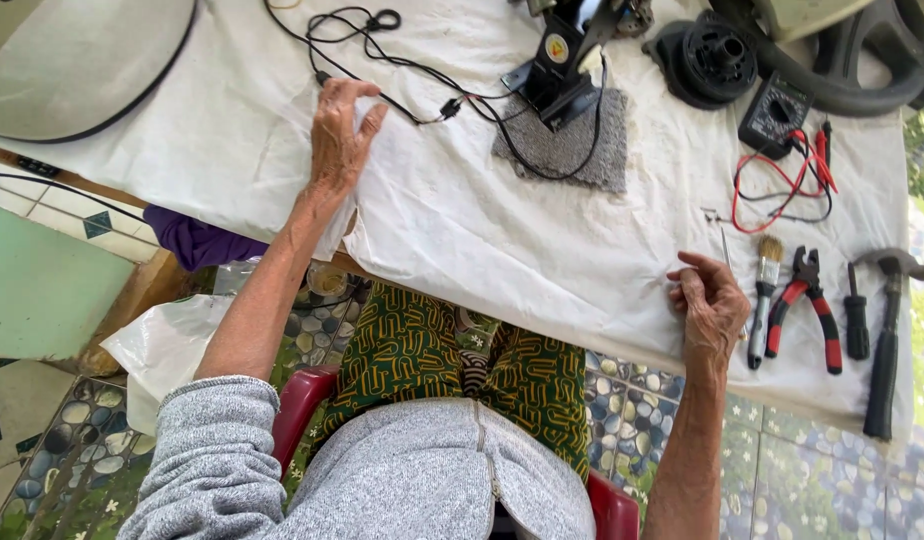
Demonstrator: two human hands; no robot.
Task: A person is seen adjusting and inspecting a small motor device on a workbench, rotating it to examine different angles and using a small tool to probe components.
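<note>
- On the white cloth [482, 230], I see the left hand [337, 140] resting open, fingers spread beside a black cable [422, 85], seemingly flattening the cloth.
- Right of it, the right hand [710, 305] curls loosely at the cloth's near edge, grasping nothing I can make out.
- Just beyond lie a paintbrush [763, 300], red-handled pliers [810, 305] and a hammer [887, 335], within reach.

Bare white cloth [462, 230] lies open across the frame's centre; black cable [422, 95] and grey pad [567, 145] obstruct above. Brush [764, 295], pliers [807, 305], screwdriver [856, 320] and hammer [887, 335] crowd the right edge.
</note>
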